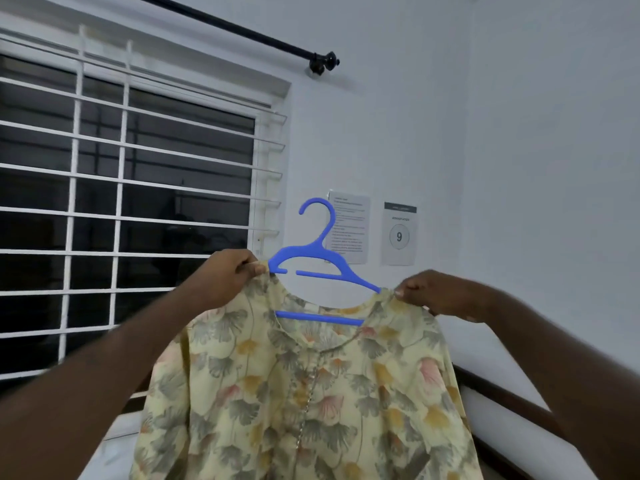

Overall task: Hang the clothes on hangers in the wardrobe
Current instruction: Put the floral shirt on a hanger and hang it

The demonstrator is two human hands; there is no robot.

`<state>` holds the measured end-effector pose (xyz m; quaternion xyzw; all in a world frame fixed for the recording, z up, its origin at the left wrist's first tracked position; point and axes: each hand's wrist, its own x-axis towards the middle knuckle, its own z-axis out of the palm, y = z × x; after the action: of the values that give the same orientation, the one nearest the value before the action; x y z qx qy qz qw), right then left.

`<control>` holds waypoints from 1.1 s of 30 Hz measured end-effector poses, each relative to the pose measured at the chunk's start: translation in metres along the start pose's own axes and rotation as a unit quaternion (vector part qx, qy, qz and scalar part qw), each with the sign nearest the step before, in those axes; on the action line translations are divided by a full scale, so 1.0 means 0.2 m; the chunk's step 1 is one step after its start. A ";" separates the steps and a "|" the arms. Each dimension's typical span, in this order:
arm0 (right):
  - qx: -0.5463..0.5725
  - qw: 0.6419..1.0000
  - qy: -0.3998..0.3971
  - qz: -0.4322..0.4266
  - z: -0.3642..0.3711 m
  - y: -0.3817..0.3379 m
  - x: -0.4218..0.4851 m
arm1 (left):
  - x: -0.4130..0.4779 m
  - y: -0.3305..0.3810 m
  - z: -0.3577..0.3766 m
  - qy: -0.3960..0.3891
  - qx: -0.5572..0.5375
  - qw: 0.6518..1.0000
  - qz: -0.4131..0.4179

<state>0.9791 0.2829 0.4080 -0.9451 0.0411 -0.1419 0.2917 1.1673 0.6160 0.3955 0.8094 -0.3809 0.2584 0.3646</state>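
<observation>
- A smooth, pale painted wall (519, 116) is filling most of the view.
- A big dark window with straight white metal bars (121, 202) is sitting in the wall on the left, and the bars are making a grid of boxes.
- A soft, thin, pale yellow cloth top with grey, pink and gold leaf prints (311, 393) is hanging in the air in front of the wall, low in the middle. A line of tiny buttons is running down its front.
- A long, round black metal curtain rod (242, 27) is slanting across the wall above the window and ending in a knob.
- A shiny blue plastic hanger with a curved hook (308, 253) is sitting inside the top's round neck hole, its hook pointing up and its arms going under the shoulders.
- The left hand (228, 275) is pinching the top's shoulder at one hanger end.
- The right hand (436, 296) is pinching the other shoulder.
- Two flat white paper sheets (349, 230) are sticking to the wall behind the hanger.
</observation>
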 end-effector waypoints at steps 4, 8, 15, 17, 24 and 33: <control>-0.004 0.999 0.038 -0.032 0.02 0.08 -0.01 | 0.03 0.05 0.03 0.002 0.003 1.000 0.001; -0.042 0.993 0.093 -0.055 0.02 0.04 0.02 | 0.04 0.11 0.05 -0.005 0.005 1.000 0.009; -0.077 0.976 0.154 -0.132 0.04 -0.07 0.11 | 0.07 0.21 0.05 0.001 0.007 1.000 0.017; -0.068 0.974 0.163 -0.144 0.04 -0.10 0.12 | 0.07 0.22 0.04 0.009 0.018 1.000 0.016; 0.035 0.996 0.056 -0.054 -0.13 0.08 0.05 | 0.08 0.17 0.00 0.040 0.015 0.999 -0.003; 0.148 0.988 0.019 -0.042 -0.17 0.26 0.05 | 0.08 0.15 0.04 0.027 0.005 1.000 -0.011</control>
<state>0.9794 0.2200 0.4076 -0.8893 -0.0149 -0.1767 0.4215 1.1538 0.5899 0.4129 0.8082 -0.3611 0.2779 0.3731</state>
